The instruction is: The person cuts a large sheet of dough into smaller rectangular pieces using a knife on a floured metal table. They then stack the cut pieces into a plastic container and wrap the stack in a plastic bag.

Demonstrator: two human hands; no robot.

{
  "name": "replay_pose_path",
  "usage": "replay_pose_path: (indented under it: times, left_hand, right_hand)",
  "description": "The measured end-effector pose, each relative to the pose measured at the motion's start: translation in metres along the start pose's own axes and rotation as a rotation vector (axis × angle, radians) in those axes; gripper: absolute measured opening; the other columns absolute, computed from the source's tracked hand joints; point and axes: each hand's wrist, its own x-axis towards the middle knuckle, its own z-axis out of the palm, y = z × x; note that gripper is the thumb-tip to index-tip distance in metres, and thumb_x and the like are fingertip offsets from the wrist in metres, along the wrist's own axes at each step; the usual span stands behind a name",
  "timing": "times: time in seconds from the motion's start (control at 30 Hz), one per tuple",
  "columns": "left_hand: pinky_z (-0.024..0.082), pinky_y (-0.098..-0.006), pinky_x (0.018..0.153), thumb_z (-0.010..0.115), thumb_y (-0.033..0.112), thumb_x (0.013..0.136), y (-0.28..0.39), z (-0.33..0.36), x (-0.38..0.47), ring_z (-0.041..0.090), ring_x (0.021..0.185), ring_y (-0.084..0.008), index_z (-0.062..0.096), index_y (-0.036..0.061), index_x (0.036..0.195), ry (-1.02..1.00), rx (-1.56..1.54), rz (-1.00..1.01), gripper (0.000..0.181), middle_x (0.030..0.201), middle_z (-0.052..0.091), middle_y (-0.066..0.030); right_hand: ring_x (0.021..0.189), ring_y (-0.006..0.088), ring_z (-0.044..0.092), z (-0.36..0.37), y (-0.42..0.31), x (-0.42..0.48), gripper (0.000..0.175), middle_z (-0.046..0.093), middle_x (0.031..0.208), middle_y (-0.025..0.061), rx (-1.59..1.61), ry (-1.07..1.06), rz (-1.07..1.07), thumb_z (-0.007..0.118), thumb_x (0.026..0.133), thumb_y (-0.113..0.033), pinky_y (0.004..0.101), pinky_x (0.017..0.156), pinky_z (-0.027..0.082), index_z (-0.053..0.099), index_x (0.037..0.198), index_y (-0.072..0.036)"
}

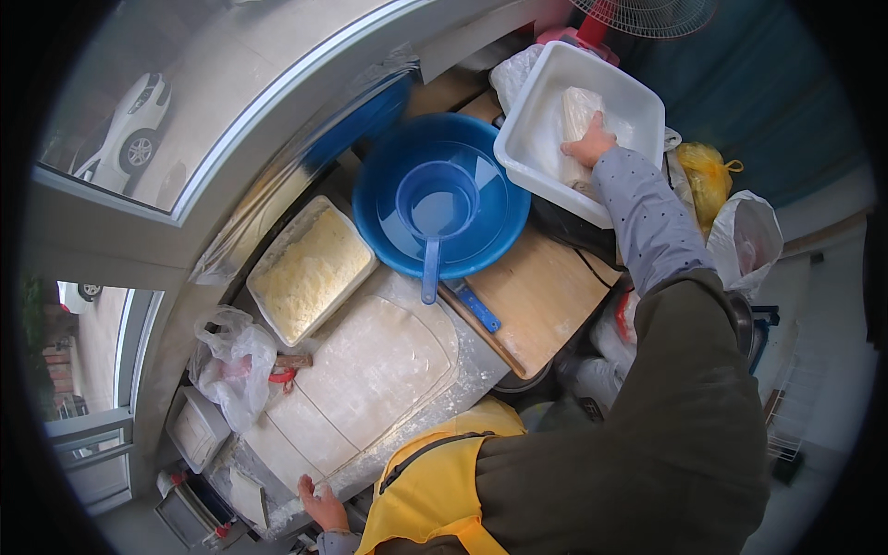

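My right hand point(591, 142) reaches into a white plastic tub point(517, 149) and grips a pale bundle point(581, 104) in clear plastic, thumb on one side and fingers on the other. What the wrap holds is hard to make out. My left hand point(325, 505) is at the worktop's near edge, fingers loosely bent and apart, with nothing plainly held. Just beyond it lie flat, floured dough sheets point(374, 361), layered and cut across into sections. A small stack of cut dough pieces point(248, 498) rests to its left.
A blue basin point(368, 208) of water holds a blue dipper point(431, 267). Beside the dough are a tub of flour point(312, 270), a plastic bag point(236, 354) and a grey container point(198, 430). A blue-handled tool point(479, 309) lies by a wooden board point(548, 298). A fan point(649, 14) stands behind.
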Motion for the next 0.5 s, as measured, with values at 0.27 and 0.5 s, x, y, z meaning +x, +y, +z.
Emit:
replay_pose_path:
  times: [0.27,0.5]
  left_hand:
    - [0.036,-0.0400,0.112,0.064,0.003,0.092,0.029,0.016,0.016,0.052,0.132,-0.0280,0.045,-0.0018,0.149,-0.078,-0.022,0.038,0.060,0.144,0.055,-0.0174]
    - [0.038,-0.0443,0.109,0.064,0.007,0.094,0.070,0.028,0.044,0.054,0.130,-0.0269,0.048,0.0016,0.146,-0.198,-0.011,0.146,0.056,0.142,0.058,-0.0154]
  right_hand:
    - [0.109,0.0238,0.068,-0.033,0.058,0.037,0.041,0.071,0.120,0.0115,1.451,-0.408,0.062,0.063,0.100,-0.032,0.0383,0.098,0.053,0.064,0.130,-0.004]
    - [0.108,0.0212,0.067,-0.122,0.121,-0.027,0.037,0.069,0.116,0.0094,1.609,-0.572,-0.524,0.061,0.100,-0.030,0.0358,0.097,0.054,0.062,0.125,-0.003]
